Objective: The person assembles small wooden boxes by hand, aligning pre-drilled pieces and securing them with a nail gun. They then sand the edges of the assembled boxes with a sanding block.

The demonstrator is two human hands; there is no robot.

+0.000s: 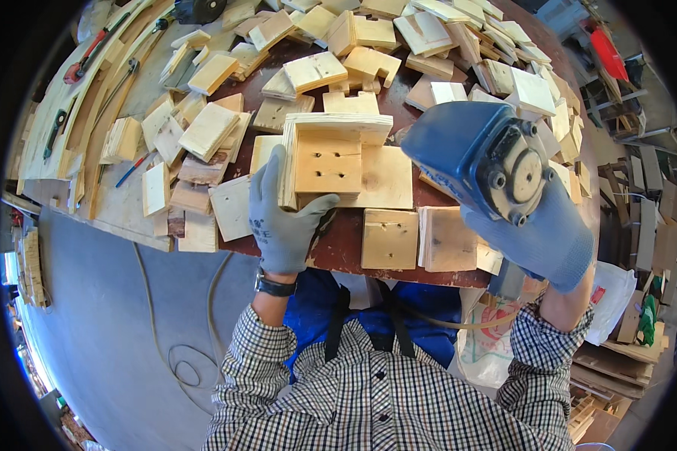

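In my gloved left hand (286, 218) is a small corner-shaped assembly of plywood pieces (328, 161). The fingers lie along its left side, and the thumb reaches under its near edge. Several dark nail holes or nail heads dot its upper face. My gloved right hand (549, 233) is wrapped round a blue nail gun (462, 143); its round, bolted cap faces up. The nail gun's nose is hidden, and its body stands to the right of the assembly, apart from it. A flat plywood piece (387, 180) lies just behind and right of the assembly.
Loose plywood blocks (316, 71) are heaped across the dark red tabletop (331, 252). Two blocks (390, 239) sit by its near edge. Clamps (75, 71) and a blue pen (132, 169) lie at the left. A hose (466, 325) runs beneath my right arm.
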